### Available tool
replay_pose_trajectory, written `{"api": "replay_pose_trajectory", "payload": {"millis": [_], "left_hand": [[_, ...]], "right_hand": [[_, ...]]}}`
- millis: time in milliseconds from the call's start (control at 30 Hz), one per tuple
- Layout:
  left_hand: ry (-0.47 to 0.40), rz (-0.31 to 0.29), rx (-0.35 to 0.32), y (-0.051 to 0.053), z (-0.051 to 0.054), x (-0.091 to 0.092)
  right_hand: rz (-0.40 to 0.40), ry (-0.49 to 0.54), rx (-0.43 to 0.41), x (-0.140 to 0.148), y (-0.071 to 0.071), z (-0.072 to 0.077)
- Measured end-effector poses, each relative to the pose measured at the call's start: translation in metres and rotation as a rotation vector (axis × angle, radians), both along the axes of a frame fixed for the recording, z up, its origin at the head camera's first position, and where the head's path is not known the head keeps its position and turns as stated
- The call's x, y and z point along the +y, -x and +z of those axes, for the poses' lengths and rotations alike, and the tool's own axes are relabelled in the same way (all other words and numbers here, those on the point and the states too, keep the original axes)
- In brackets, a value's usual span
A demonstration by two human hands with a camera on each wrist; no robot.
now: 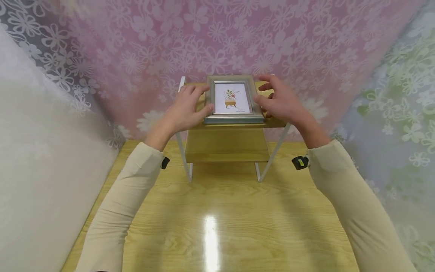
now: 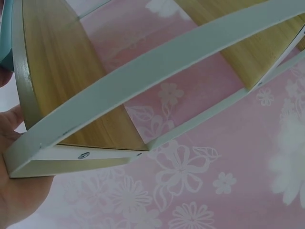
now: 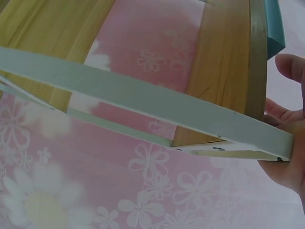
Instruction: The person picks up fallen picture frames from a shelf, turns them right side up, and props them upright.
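A silver-coloured picture frame (image 1: 234, 120) lies face up on the top of a small wooden shelf table (image 1: 275, 122), showing a picture of a plant in a yellow pot (image 1: 230, 102). At its left side is my left hand (image 1: 187, 107), fingers spread, with the thumb and a fingertip at the border. My right hand (image 1: 282, 100) is on the opposite side, its thumb by the right border and its fingers loosely bent. Both wrist views show the frame's bluish side edge (image 3: 275, 28) only in part. In the right wrist view, the thumb is slightly apart from that edge.
White metal legs (image 1: 275, 153) carry the table, and a lower wooden shelf (image 1: 227, 145) sits beneath the top. Behind is a pink flowered curtain (image 1: 142, 56); a pale cloth wall (image 1: 51, 151) and a green-flowered one (image 1: 401, 132) flank the wood-pattern floor (image 1: 163, 226).
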State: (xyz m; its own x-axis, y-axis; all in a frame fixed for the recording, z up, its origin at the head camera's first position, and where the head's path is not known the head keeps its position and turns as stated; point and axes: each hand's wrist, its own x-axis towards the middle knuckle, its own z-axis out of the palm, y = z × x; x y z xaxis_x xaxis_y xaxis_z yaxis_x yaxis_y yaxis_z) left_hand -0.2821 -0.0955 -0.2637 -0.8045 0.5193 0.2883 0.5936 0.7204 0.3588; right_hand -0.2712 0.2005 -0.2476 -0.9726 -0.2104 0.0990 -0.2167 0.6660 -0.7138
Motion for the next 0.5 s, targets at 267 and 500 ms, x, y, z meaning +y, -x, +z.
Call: {"api": "replay_pose_trajectory", "payload": {"millis": [267, 500], "left_hand": [[0.058, 0.005, 0.034, -0.0004, 0.0005, -0.002], [0.059, 0.002, -0.016, -0.0027, -0.0016, 0.0002]], "right_hand": [[-0.006, -0.032, -0.043, -0.0058, 0.003, 0.0045], [0.031, -0.01, -0.083, -0.0045, 0.003, -0.0008]]}}
